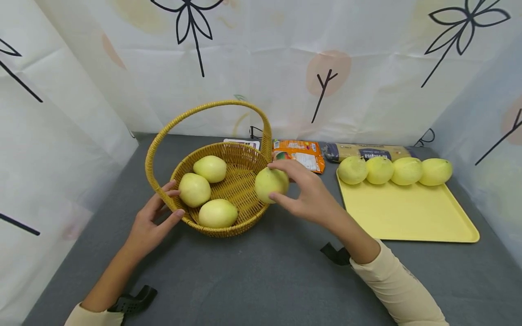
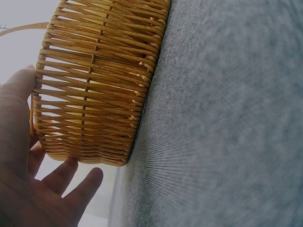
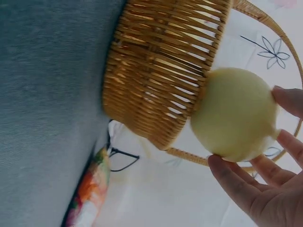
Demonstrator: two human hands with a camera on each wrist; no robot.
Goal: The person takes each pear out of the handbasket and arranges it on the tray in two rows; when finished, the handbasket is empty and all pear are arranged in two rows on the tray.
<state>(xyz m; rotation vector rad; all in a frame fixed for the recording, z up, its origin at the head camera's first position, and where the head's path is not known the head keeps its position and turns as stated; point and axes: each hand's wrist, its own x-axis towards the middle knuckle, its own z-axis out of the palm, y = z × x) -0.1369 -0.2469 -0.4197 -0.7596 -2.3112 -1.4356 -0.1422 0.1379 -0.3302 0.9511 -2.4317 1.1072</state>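
Observation:
A yellow wicker basket with a tall arched handle stands left of centre, and three pale yellow pears lie inside it. My right hand holds another pear between thumb and fingers, at the basket's right rim. The right wrist view shows this pear right beside the woven rim, fingertips spread around it. At the basket's left side, my left hand grips the rim by the foot of the handle, thumb and fingers on either side. In the left wrist view the thumb touches the rim of the basket.
To the right lies a yellow tray with several pears lined along its far edge. Behind are an orange packet, a long packaged item and a white card. A patterned cloth hangs around the grey table.

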